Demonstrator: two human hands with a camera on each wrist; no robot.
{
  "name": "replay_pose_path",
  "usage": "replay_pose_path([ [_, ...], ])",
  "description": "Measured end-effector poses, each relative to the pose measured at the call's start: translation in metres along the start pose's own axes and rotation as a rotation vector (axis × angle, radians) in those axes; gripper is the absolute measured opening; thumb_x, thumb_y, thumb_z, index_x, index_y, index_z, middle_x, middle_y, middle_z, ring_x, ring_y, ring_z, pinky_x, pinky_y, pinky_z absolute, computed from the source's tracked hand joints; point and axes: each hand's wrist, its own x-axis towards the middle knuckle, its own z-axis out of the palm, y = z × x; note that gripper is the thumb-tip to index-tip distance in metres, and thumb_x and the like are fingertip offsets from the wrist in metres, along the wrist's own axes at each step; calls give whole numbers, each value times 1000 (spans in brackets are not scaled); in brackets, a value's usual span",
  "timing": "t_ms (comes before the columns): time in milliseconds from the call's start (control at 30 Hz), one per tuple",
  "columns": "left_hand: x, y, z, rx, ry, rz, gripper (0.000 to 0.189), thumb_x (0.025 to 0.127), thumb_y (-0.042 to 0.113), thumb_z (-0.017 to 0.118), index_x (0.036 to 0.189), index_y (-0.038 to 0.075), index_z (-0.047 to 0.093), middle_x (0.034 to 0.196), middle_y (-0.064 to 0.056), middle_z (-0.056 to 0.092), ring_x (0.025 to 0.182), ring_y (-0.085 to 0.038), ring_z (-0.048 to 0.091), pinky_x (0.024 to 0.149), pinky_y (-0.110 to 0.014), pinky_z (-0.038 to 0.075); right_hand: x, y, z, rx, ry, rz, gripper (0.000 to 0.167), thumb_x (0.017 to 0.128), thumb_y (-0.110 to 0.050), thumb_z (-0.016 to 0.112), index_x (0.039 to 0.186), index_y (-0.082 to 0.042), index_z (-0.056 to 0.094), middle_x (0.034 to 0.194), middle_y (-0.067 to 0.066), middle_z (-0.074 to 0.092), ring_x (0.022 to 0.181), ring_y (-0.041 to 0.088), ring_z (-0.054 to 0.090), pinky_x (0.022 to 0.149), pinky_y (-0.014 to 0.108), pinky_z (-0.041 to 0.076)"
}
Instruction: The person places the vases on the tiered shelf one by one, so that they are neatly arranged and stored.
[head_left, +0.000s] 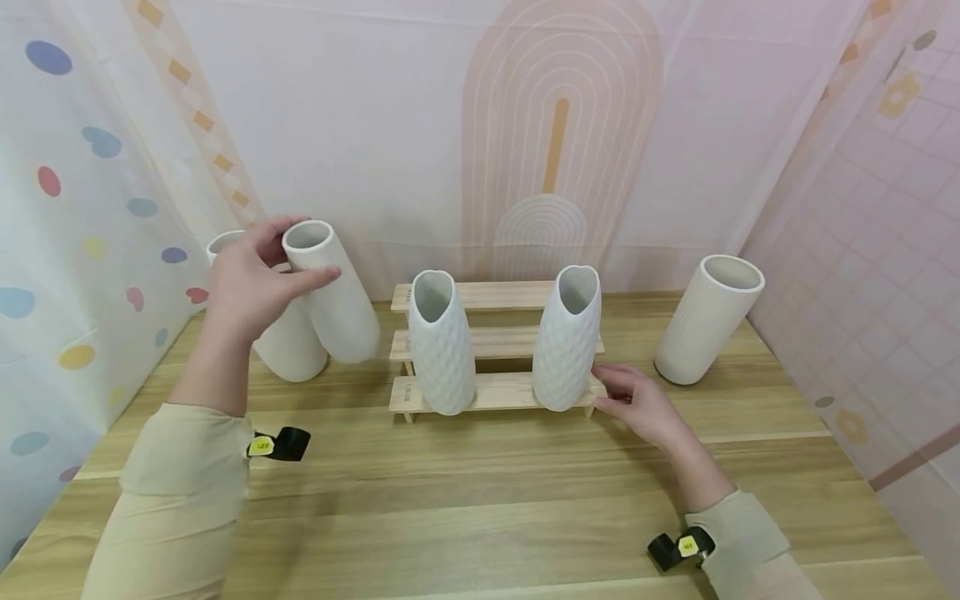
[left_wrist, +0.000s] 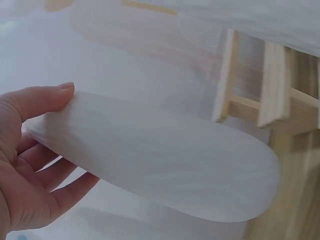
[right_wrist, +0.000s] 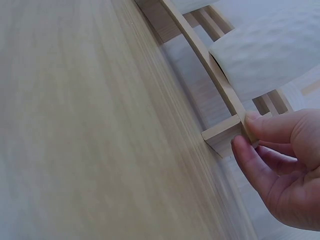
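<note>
A smooth white vase (head_left: 341,308) tilts a little in my left hand (head_left: 251,279), which grips it near the rim with the thumb across the front. In the left wrist view the vase (left_wrist: 170,160) hangs with its rounded base near the table. My right hand (head_left: 641,404) pinches the right end of the lowest step of a tiered wooden rack (head_left: 502,392); the right wrist view shows thumb and fingers on that board (right_wrist: 227,95). Two white vases with a dimpled pattern, a left one (head_left: 442,358) and a right one (head_left: 567,350), stand on the lowest step.
Behind my left hand stands another white vase (head_left: 292,342), partly hidden. A ribbed white vase (head_left: 705,325) stands on the wooden table (head_left: 465,508) at the right. Patterned cloth (head_left: 360,125) hangs behind and along both sides.
</note>
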Motion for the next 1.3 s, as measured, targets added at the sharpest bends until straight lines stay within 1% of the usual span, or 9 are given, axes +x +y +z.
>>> replay_pose_path([
  [233,3,27,-13,-85,33,5,60,78,14,86,132,13,60,109,11,65,97,-5,59,76,-13,48,0,-1,0,-2,-2,5,44,92,-2,69,131,12,56,133,29,52,110,40,58,90,49,51],
  [400,7,48,-16,-143,61,-7,60,76,10,86,131,15,61,109,10,65,94,-6,61,74,-12,50,0,-1,1,3,-7,9,44,92,-3,69,131,12,56,134,29,52,111,40,58,91,49,50],
  [500,9,59,-16,-153,67,-3,62,76,11,87,132,16,61,113,8,65,95,-6,62,75,-12,50,0,-1,1,-1,-2,6,44,92,-1,69,131,13,56,133,29,53,111,40,58,91,49,50],
  [567,12,65,-14,-156,71,17,62,75,11,87,132,15,62,114,6,65,97,-6,61,75,-12,49,0,-1,0,-5,-1,3,44,91,0,69,131,13,56,133,29,53,110,40,58,90,48,51],
  [733,18,76,-2,-176,90,120,58,73,7,87,127,10,65,113,3,64,98,-8,61,82,-17,49,0,-2,0,0,-4,2,44,92,-1,69,131,13,56,133,29,53,110,40,59,90,48,51],
  [800,20,80,4,-175,97,147,57,73,6,87,125,9,66,112,2,64,97,-8,62,84,-19,50,0,-2,0,1,-5,4,44,92,-1,69,131,13,55,133,29,52,111,40,58,90,49,51],
  [967,22,90,19,-149,96,169,57,73,9,87,126,8,65,113,0,63,96,-9,61,86,-21,50,0,-3,0,7,-5,6,44,92,-2,69,132,13,55,134,28,52,111,40,58,90,49,51],
  [1167,24,100,38,-163,56,190,57,74,10,86,126,6,64,114,-3,63,100,-14,61,90,-26,51,0,-3,-1,15,-6,10,44,93,-2,68,132,12,55,135,28,52,112,40,57,91,50,50],
  [1300,26,105,51,-176,29,203,56,75,10,86,126,6,64,114,-3,64,100,-15,61,90,-26,51,0,-3,-1,19,-5,10,44,92,-2,68,132,12,55,134,28,52,112,39,57,91,50,50],
])
